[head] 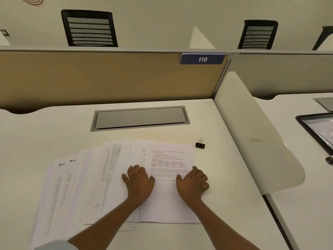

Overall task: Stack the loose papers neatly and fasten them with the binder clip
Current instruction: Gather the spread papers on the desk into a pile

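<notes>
Several printed white papers [93, 181] lie fanned out across the white desk [36, 141], overlapping from lower left to upper right. The topmost sheet [169, 159] with a table printed on it lies at the right end of the fan. My left hand [138, 183] rests flat on the papers at that sheet's left edge, fingers spread. My right hand [193, 183] lies on the sheet's right edge with its fingers bent over the edge. A black binder clip [200, 144] with silver handles stands on the desk, apart from the papers, to their upper right.
A grey cable hatch [139, 118] is set into the desk behind the papers. A tan partition [108, 76] with a "110" sign [202, 59] closes the back. A white curved divider [255, 134] bounds the right side; a dark tablet [319, 129] lies on the neighbouring desk.
</notes>
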Demonstrator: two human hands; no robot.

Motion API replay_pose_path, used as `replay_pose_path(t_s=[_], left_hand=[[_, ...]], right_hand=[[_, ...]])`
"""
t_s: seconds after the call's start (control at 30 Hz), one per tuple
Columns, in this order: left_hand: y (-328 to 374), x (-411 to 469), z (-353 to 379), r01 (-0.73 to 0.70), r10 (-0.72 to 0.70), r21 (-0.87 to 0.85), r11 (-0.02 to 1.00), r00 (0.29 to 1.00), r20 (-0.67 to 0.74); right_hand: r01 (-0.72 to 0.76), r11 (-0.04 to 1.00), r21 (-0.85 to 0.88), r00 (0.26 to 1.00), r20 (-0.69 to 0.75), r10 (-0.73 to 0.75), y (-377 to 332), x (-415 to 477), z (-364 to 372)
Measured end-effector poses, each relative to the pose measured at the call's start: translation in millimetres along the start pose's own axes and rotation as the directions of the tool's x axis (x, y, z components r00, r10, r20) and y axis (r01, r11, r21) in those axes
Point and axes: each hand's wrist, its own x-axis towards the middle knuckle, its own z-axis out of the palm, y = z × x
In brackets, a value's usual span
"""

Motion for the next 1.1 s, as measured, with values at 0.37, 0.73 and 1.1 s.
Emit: replay_pose_path(t_s=[0.37,0.73,1.1], left_hand=[[7,6,-11,0.029,-0.055,-0.236,0.971,0.993,-0.101],[9,5,-15,0.163,-0.172,-0.192,0.968,0.984,-0.035],[-2,8,-17,0.205,-0.209,-0.049,0.977,0.974,-0.085]], right_hand=[[-0.274,0.925,0.262,0.960,0.137,0.245,-19,13,-12],[-0.215,0.880,0.423,0.971,0.193,0.145,-24,14,-16],[-0.199,0.941,0.272,0.972,0.179,0.153,-38,3,-14]])
